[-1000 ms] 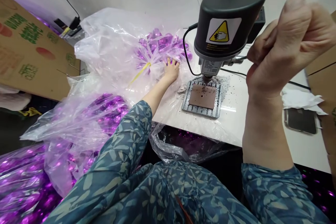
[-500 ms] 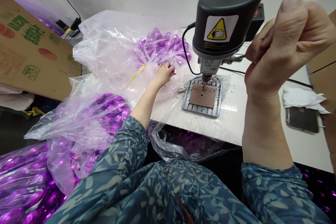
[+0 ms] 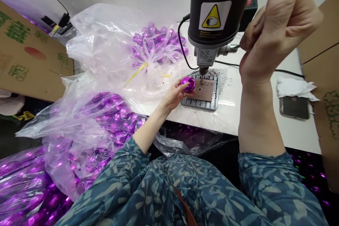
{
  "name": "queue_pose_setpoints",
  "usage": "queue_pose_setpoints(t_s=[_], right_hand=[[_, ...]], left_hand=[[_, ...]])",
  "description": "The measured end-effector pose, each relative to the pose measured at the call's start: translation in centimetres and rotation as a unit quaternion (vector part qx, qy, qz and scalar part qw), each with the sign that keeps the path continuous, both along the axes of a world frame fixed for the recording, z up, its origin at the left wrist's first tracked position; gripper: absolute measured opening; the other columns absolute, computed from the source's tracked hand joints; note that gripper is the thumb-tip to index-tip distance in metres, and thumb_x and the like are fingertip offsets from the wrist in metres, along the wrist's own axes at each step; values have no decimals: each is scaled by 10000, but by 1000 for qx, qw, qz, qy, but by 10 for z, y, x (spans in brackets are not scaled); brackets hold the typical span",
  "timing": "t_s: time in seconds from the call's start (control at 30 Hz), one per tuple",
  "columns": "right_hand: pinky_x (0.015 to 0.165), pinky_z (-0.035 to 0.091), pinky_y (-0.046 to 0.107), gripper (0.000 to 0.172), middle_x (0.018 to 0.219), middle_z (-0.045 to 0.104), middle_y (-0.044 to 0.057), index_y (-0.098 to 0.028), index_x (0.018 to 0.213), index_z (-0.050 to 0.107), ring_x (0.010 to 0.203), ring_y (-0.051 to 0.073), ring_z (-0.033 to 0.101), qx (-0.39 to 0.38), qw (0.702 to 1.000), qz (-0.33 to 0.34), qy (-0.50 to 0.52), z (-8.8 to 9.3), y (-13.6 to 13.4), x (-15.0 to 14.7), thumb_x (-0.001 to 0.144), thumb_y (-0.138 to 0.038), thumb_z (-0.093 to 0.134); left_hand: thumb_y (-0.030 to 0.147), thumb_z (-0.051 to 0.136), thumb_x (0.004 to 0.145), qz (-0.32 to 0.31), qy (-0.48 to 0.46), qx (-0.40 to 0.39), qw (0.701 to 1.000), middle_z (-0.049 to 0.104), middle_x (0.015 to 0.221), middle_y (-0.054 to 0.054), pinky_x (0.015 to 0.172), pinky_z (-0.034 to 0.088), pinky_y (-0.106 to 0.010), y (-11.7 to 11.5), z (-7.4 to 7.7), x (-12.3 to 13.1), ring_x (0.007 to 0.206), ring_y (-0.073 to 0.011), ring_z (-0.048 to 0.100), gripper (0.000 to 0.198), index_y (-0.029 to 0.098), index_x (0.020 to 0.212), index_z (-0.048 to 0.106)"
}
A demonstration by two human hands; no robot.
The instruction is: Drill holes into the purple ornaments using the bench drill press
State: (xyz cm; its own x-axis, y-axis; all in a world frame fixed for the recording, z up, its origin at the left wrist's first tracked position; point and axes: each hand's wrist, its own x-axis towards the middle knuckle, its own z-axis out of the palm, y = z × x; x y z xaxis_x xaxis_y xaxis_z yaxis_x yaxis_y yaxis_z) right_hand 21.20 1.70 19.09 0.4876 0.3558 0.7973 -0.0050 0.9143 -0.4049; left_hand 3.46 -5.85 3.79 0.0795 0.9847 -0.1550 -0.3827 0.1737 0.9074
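Note:
My left hand (image 3: 174, 95) pinches a shiny purple ball (image 3: 188, 83) at the left edge of the drill press plate (image 3: 201, 103), where a brown pad (image 3: 205, 90) lies under the bit (image 3: 203, 71). My right hand (image 3: 275, 28) is raised in a fist wrapped round the thin metal feed lever (image 3: 233, 47) that sticks out of the black drill head (image 3: 219, 7). A clear plastic bag (image 3: 111, 46) on the white table (image 3: 265, 120) holds several more purple balls (image 3: 159, 40).
Another bag of purple balls (image 3: 106, 120) hangs off the table's left side, with more (image 3: 18, 190) lower left. Cardboard boxes stand at left (image 3: 23, 56) and right (image 3: 325, 88). A phone (image 3: 293, 107) under crumpled white tissue (image 3: 293, 87) lies right of the drill. Dark debris dots the table.
My left hand drew back from the bag on the table with one purple ball pinched in it and brought it beside the drill plate. My right hand kept its grip on the lever.

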Motion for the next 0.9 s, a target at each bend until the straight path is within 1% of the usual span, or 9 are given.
queue_pose_setpoints(t_s=[0.1,0.2,0.3,0.4,0.5,0.6,0.67,0.8,0.9], right_hand=[[496,108,293,774,494,191,-77,-222,657,175,392,0,235,-7,1000,-8,1,0,-1,-3,868,-866,550],[493,84,306,796,495,130,-85,-245,679,135,382,1,176,6,1000,-11,18,1,-1,-6,868,-925,501],[488,76,296,818,495,138,-82,-234,686,132,382,0,183,4,1000,-4,12,0,-2,-6,868,-944,497],[491,88,303,832,506,146,-76,-224,694,131,390,6,205,6,1000,4,2,-1,-3,-5,874,-937,519],[496,86,319,821,507,130,-76,-227,693,138,388,11,200,26,1000,9,9,-1,-3,-5,882,-912,550],[515,85,302,793,485,172,-81,-227,672,175,385,3,215,37,999,13,19,-1,-1,-6,894,-880,565],[522,89,292,787,474,191,-87,-229,661,192,383,-4,218,37,999,16,23,-1,0,-6,890,-882,565],[505,88,260,795,479,158,-91,-215,658,188,380,-17,224,31,999,23,31,-1,-2,-7,878,-865,591],[479,76,246,829,483,146,-84,-201,652,168,381,-24,219,36,998,30,44,-2,-6,-9,889,-852,624]], left_hand=[[411,835,1003,7,41,13,999,802,1396,-102,1031,706,-434,11,-20,3,1238,-267,802,452,256,1412,720],[510,781,1050,15,83,46,995,789,1462,-106,1108,682,-499,25,-42,5,1356,-295,770,456,286,1440,704],[568,915,938,33,146,110,983,810,1414,-94,1191,631,-514,38,-62,8,1369,-296,760,632,301,1466,691],[581,991,853,42,200,134,970,827,1343,-105,1191,614,-510,48,-75,10,1320,-297,776,756,278,1476,686],[532,1028,807,31,240,138,960,822,1373,-131,1214,586,-522,55,-79,11,1354,-327,767,793,248,1464,687],[472,1055,763,15,274,163,948,797,1436,-148,1259,544,-527,58,-77,12,1426,-356,729,785,228,1422,705],[453,1059,749,16,298,184,936,793,1423,-151,1254,540,-534,58,-76,13,1430,-368,713,763,224,1394,722],[516,1033,782,22,329,224,917,796,1364,-139,1227,545,-541,53,-76,17,1383,-365,708,704,238,1356,733],[613,1003,802,5,306,241,921,782,1372,-131,1208,566,-528,51,-78,20,1343,-347,735,739,249,1363,688]])
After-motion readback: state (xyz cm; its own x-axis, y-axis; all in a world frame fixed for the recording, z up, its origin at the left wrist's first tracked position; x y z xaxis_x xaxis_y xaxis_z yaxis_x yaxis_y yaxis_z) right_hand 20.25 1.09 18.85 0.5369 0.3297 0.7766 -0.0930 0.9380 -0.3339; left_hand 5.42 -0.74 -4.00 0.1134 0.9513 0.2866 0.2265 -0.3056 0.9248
